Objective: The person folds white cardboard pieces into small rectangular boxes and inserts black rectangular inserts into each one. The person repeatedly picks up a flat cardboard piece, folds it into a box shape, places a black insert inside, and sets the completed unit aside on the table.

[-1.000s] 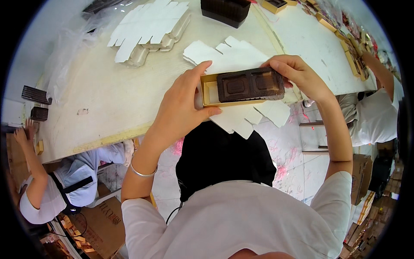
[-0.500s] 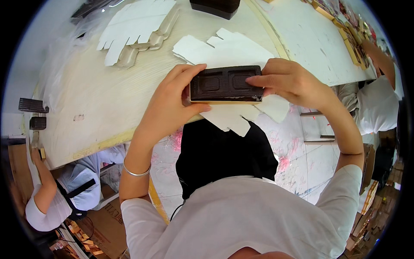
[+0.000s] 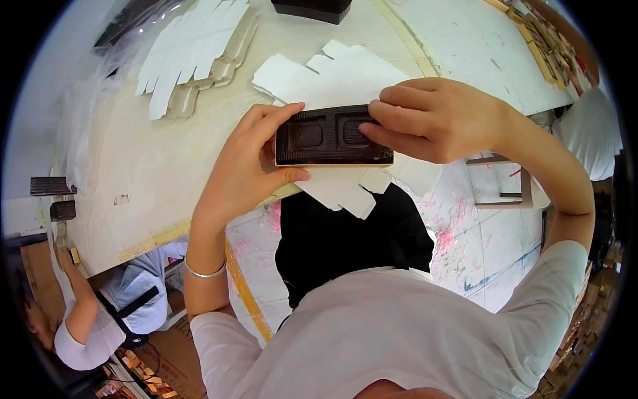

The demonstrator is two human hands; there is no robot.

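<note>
A dark brown plastic tray [image 3: 310,132] with two recessed compartments sits in a shallow box with a pale gold lower edge [image 3: 335,165], held over the table's near edge. My left hand [image 3: 249,149] is closed round the box's left end, thumb along the near side and fingers at the far corner. My right hand [image 3: 432,120] is bent over the right end, with its fingertips on the tray's far edge and in the right compartment. Its thumb is hidden. Under the box lie flat white die-cut card blanks [image 3: 362,70], partly hanging over the table edge.
More white card blanks [image 3: 193,43] lie stacked at the far left, beside clear plastic film [image 3: 86,110]. A dark brown tray stack [image 3: 312,9] stands at the back. Gold box pieces [image 3: 538,53] lie far right. Co-workers sit at left [image 3: 86,319] and right [image 3: 591,130].
My right hand has turned inward and its fingers have moved left, more curled over the tray's right end. The box is slightly left and lower in view; my left hand keeps its hold.
</note>
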